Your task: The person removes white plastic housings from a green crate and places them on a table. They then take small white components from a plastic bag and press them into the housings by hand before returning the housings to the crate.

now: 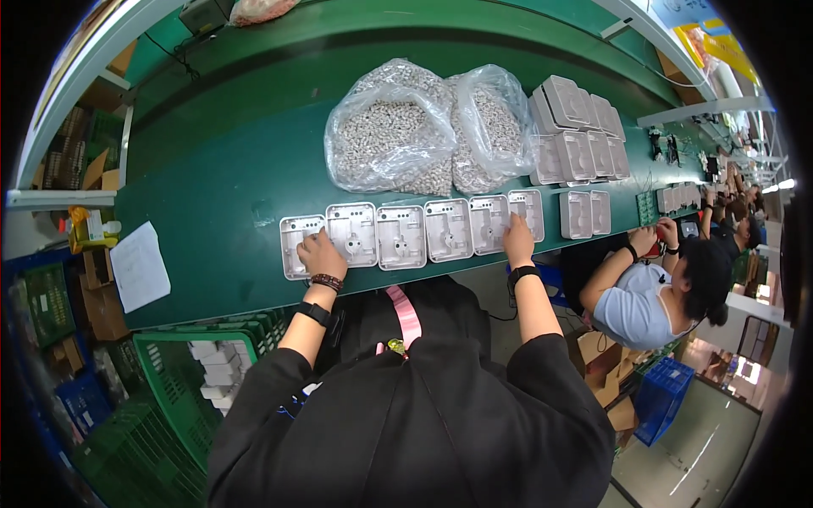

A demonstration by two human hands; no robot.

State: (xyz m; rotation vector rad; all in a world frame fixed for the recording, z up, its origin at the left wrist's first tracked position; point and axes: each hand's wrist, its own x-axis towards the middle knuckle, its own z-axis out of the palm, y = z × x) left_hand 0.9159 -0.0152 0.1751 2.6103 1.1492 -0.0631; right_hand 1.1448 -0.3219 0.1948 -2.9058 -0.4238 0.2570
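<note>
Pale grey plastic, six open rectangular housings (400,238) are lying in a row near the front edge of the flat green table (216,254); a stray nudge could be tipping one off. The left hand (322,254) is resting over the leftmost housing (292,241), the right hand (518,241) over the rightmost housing (527,207), fingers bending; whether they are pinching, I cannot tell. Beyond, bulging clear plastic bags (415,161) are holding small whitish pieces (377,127); slumping could be spilling some in
</note>
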